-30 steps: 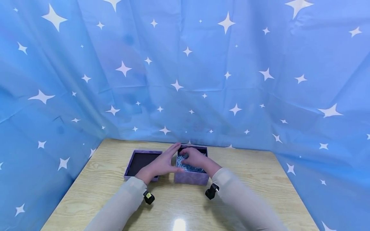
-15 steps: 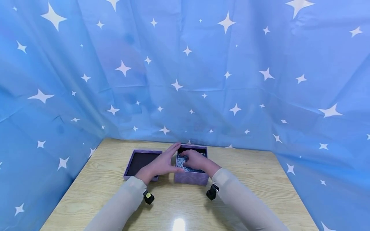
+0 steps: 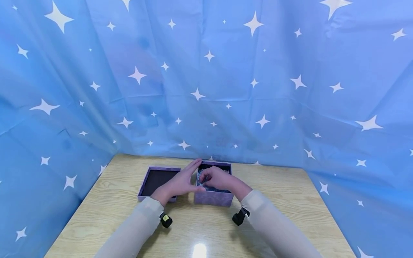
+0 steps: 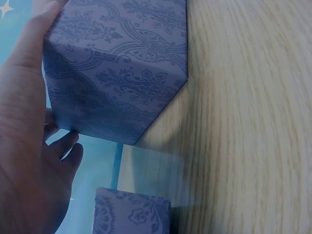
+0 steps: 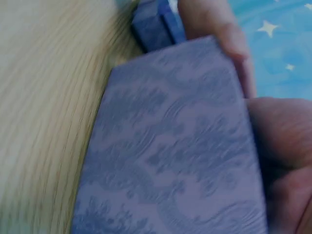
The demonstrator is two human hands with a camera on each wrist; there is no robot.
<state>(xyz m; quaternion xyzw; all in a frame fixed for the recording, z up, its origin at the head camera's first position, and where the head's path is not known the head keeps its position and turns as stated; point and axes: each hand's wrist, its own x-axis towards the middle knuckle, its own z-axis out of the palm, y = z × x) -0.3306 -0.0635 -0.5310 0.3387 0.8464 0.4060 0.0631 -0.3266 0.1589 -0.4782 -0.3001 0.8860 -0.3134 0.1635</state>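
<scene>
Left hand [image 3: 179, 183] lies flat-fingered against the box [image 3: 213, 197] side, steadying it at table [image 3: 290, 200] centre. Right hand [image 3: 217, 178] reaches inside, fingers curled among paper shreds [image 3: 201, 180]; grasp unclear. Lid [image 3: 156, 179] lies just left.

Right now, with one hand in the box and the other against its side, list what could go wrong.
1. The right hand is curled in the shredded paper inside the purple box; lifting it may drag shreds out onto the table.
2. The left hand only lies flat against the box's side, with no grip, so the box might slide away.
3. The open lid lies right beside that hand and could get nudged.
</scene>
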